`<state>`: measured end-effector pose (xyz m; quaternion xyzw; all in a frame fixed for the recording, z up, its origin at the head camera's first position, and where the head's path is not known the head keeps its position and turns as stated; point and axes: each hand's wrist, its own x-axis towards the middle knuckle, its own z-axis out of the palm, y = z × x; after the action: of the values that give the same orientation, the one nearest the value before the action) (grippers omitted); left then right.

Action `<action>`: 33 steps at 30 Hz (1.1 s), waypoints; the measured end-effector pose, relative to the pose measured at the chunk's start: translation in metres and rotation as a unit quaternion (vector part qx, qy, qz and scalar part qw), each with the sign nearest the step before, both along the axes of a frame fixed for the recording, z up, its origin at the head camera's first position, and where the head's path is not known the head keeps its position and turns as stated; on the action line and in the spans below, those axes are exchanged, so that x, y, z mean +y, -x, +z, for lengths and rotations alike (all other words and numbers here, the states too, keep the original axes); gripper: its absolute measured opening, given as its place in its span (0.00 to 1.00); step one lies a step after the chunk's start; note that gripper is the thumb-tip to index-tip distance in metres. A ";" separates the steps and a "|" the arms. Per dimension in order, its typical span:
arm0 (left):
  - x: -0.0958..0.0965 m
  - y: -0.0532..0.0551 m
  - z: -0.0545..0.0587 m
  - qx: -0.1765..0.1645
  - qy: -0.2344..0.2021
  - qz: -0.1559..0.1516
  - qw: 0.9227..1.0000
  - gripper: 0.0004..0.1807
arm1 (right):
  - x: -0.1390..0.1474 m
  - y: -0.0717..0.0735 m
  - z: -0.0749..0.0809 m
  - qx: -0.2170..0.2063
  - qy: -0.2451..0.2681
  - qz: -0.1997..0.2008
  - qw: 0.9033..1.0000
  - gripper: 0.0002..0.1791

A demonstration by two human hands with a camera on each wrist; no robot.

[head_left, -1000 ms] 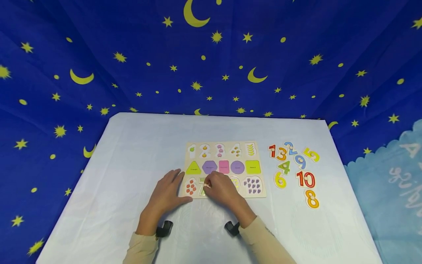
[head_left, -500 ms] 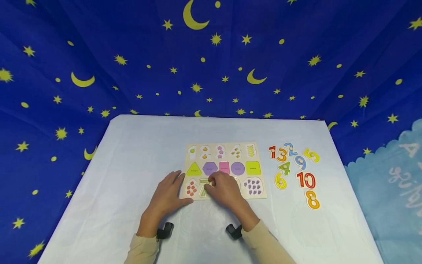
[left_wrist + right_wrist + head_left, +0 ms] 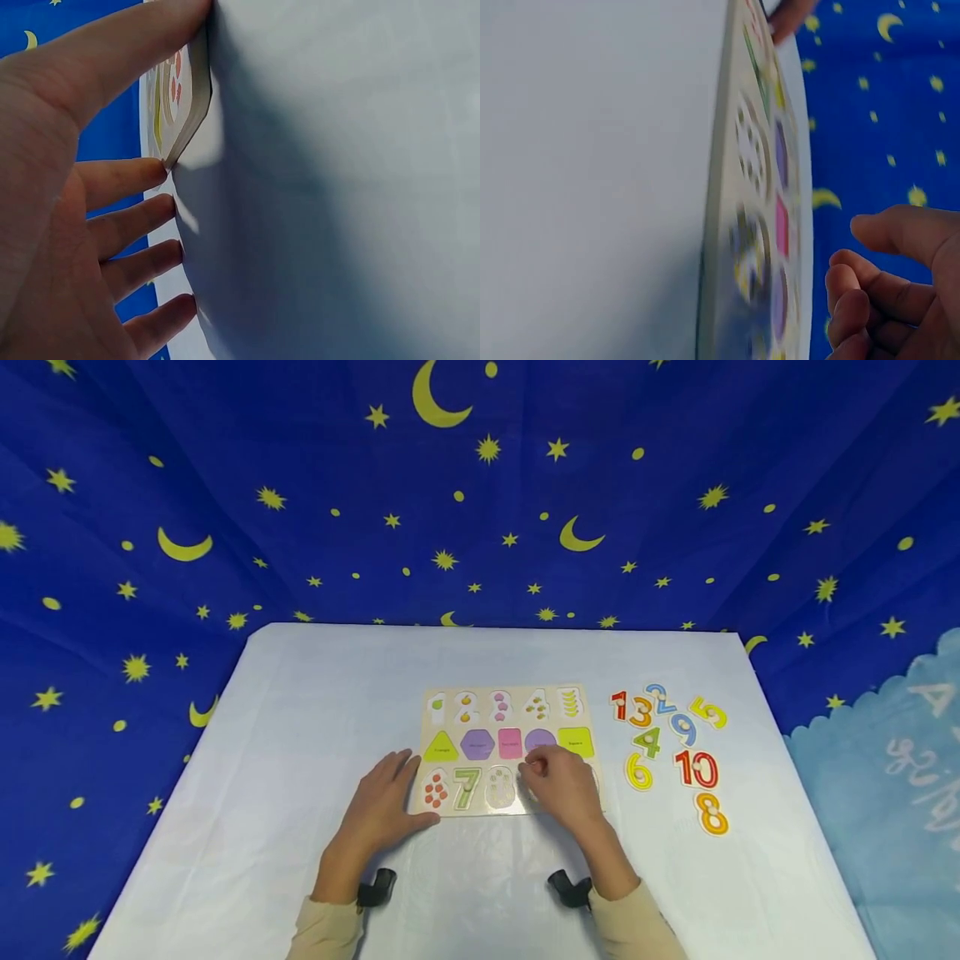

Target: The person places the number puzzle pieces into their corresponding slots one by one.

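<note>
A wooden number puzzle board [image 3: 483,763] lies on the white table, with printed fruit recesses and a middle row of coloured shapes. The green number 7 piece [image 3: 465,789] sits in its recess in the bottom row. My left hand [image 3: 381,806] rests at the board's lower left corner; its thumb and fingers [image 3: 124,180] touch the edge, fairly straight. Above the bottom row's right part hovers my right hand [image 3: 562,785], covering recesses there. Its fingers [image 3: 847,315] are loosely curled with nothing between them, and the thumb stands apart.
To the right of the board lie several loose number pieces, among them a red 10 [image 3: 696,769], an orange 8 [image 3: 711,813], a yellow 6 [image 3: 638,772] and a red 1 [image 3: 618,705]. A blue curtain [image 3: 480,485] with stars hangs behind the table.
My right hand has let go of the green 7 and moved right across the board, uncovering the 7 and the recess beside it. The left hand stays at the corner.
</note>
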<state>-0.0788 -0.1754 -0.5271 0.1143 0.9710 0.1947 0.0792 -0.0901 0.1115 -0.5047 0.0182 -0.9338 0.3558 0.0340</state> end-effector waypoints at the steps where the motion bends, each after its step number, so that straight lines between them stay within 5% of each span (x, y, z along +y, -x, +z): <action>1: 0.000 0.000 0.000 0.001 0.000 0.000 1.000 0.54 | 0.007 -0.001 0.001 0.000 0.000 -0.007 1.000 0.08; 19: 0.000 0.000 0.000 0.006 -0.002 -0.003 1.000 0.54 | 0.136 -0.025 0.003 -0.068 -0.034 -0.168 0.983 0.16; 33: 0.000 -0.001 0.001 0.007 -0.003 -0.004 1.000 0.54 | 0.147 -0.019 -0.016 -0.111 -0.037 -0.147 0.982 0.18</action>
<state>-0.0777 -0.1756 -0.5264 0.1194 0.9705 0.1965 0.0729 -0.0711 0.2588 -0.5212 -0.1580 -0.9368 0.3116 -0.0184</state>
